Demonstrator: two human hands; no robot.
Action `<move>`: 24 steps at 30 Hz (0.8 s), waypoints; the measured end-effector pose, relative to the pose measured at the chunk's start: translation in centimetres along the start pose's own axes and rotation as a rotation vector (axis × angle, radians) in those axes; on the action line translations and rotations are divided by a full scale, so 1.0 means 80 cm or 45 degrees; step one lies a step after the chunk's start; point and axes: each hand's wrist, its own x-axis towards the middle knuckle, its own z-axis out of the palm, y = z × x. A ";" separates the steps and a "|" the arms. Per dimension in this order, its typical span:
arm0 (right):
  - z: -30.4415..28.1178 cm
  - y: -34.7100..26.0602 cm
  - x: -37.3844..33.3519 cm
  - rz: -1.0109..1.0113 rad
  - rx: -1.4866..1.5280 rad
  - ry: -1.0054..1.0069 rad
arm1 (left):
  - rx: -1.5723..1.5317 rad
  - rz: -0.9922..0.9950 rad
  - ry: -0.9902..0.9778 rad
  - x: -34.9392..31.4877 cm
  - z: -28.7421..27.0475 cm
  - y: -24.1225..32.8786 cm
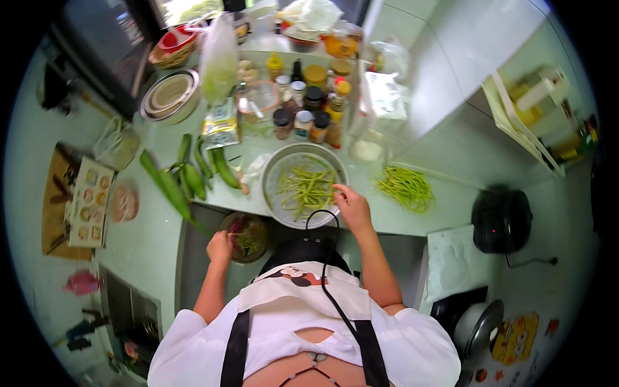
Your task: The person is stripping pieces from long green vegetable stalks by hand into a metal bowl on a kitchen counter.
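right hand: at green beans in metal basin | left hand: beside round container

The left hand is too small to show its grip at a bowl of tangled scraps; whether the right hand grips any beans at the basin cannot be told. A plastic bag clouds its green contents; the upper edge crops the window.

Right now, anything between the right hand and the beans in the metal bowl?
Nothing visible. The right hand reaches over the metal bowl, fingertips by the beans; the black cable loops outside that gap.
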 end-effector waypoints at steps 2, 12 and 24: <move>-0.013 0.018 -0.011 0.056 0.050 0.038 | 0.060 -0.034 -0.044 0.002 0.012 -0.014; -0.088 0.145 -0.019 0.163 -0.199 0.370 | -0.074 -0.061 0.112 0.023 0.002 0.028; -0.117 0.259 0.046 0.478 -0.684 0.456 | -0.544 0.054 0.251 0.006 -0.037 0.139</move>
